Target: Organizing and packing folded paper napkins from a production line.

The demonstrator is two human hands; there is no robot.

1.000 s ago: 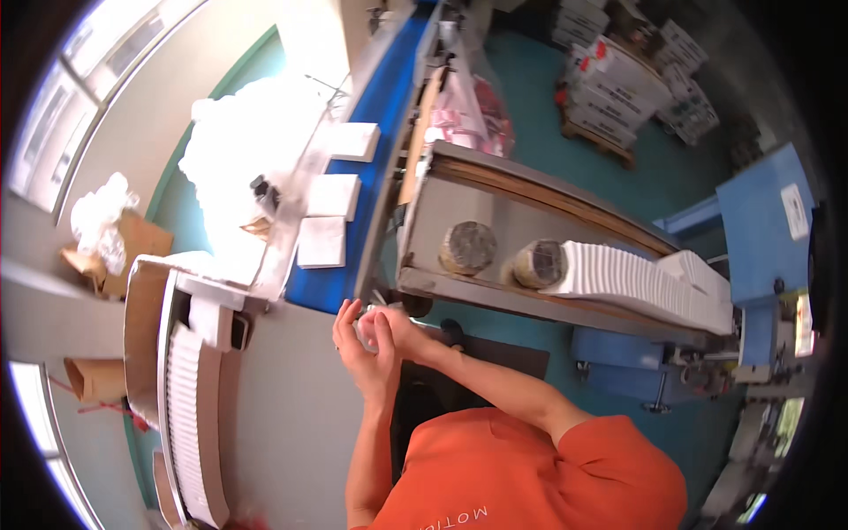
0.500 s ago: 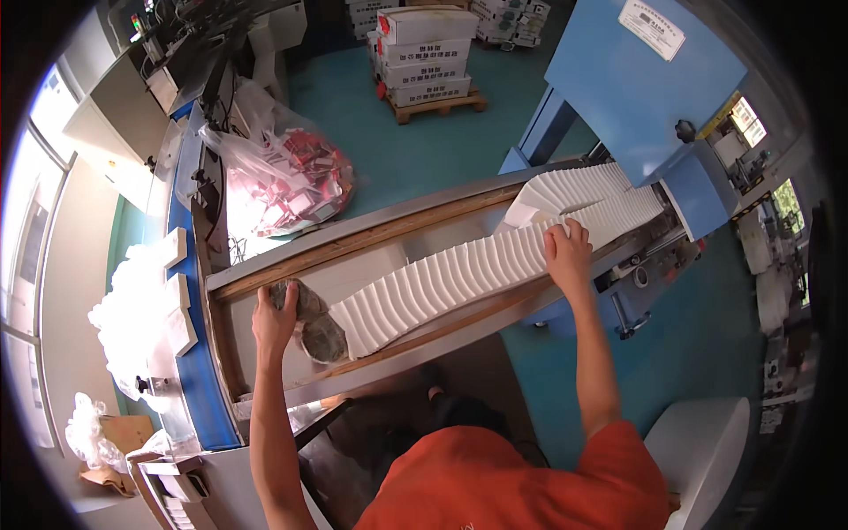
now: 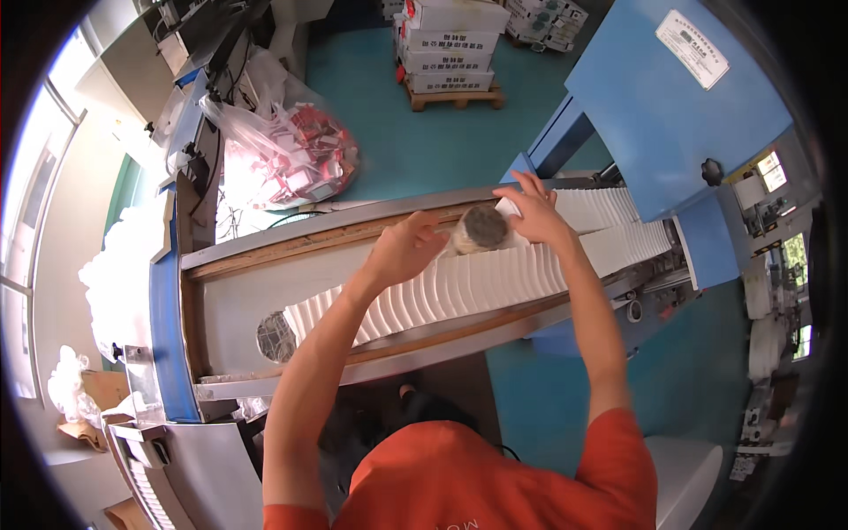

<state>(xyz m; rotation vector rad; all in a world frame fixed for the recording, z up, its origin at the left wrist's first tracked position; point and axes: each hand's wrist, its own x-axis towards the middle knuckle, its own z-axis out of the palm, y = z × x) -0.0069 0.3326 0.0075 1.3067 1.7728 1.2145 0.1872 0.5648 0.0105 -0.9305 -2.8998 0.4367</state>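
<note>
A long row of overlapping thin white folded pieces [image 3: 442,287] runs slantwise along the trough of a conveyor-like table. Behind it, on the right, lies a second, shorter row [image 3: 596,210]. A round grey block [image 3: 485,227] with a pale wrapped side rests against the near end of that shorter row. My left hand [image 3: 405,253] hovers just left of this block, fingers loosely bent, apparently holding nothing. Fingers spread, my right hand [image 3: 534,214] touches the end of the shorter row, right of the block. Another round grey block [image 3: 276,337] sits at the long row's left end.
A blue machine [image 3: 680,115] stands over the right end of the rows. Wooden rails [image 3: 327,252] edge the trough. Beyond it lies a clear plastic bag [image 3: 309,163] full of red and white scraps. White cartons [image 3: 450,57] are stacked on a pallet [image 3: 455,97] farther back.
My left hand has moved from the blocks at the left to the middle, and one block now stands at the shorter row's end. My right hand has shifted from the long row to the shorter one.
</note>
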